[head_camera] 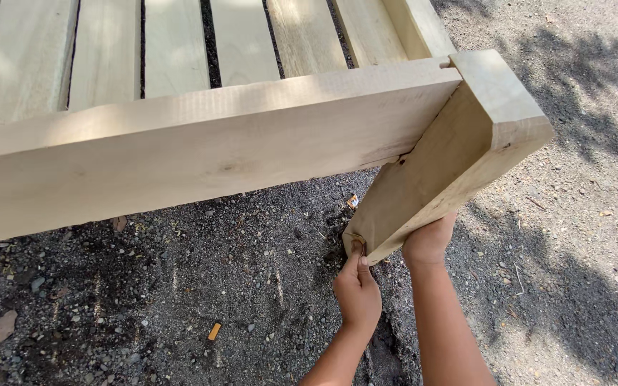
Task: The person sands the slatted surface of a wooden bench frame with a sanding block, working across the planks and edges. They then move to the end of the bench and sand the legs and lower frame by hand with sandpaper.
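Your pale wooden bed frame (202, 143) already stands joined, slats laid and its thick corner leg (452, 154) down on the gravel ground (180, 307), while your left hand (357, 292) thumbs the leg's foot and your right hand (428, 241) cups its outer edge, fingers hidden.

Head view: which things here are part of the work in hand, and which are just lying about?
In the work:
- corner leg, gripped low by both hands
- left hand
- right hand
- side rail joined to the leg
- slats behind the rail

Lying about:
- orange scrap on the gravel
- dry leaf
- small wrapper near the leg's foot
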Available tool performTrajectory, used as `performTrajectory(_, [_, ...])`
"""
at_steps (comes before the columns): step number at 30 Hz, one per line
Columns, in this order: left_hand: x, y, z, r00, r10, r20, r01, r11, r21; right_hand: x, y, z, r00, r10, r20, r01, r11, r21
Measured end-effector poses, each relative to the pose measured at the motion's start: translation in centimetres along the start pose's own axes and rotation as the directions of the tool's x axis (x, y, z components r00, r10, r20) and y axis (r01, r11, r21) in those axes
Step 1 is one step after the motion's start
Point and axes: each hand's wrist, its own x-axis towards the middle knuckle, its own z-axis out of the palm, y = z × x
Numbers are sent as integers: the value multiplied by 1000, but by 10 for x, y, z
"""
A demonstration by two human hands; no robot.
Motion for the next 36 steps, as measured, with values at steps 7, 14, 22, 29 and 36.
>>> performTrajectory(7, [-20,-9,23,522,812,-261,-829,555,69,1,-1,-7,997,-66,48,81,723,-686])
performTrajectory(14, [19,-23,5,980,197,-41,-195,980,46,4,4,-5,1000,-22,-7,21,995,-96])
performTrajectory(22, [-1,-22,26,710,662,-240,-694,716,-81,4,5,-11,994,-73,79,87,978,-191])
performTrajectory(29, [25,-20,7,965,241,-104,-243,970,-10,4,4,-7,997,-39,70,48,990,-136])
performTrajectory(36, [-7,3,29,647,727,-230,-762,624,-173,-2,0,-11,992,-57,112,95,927,-363])
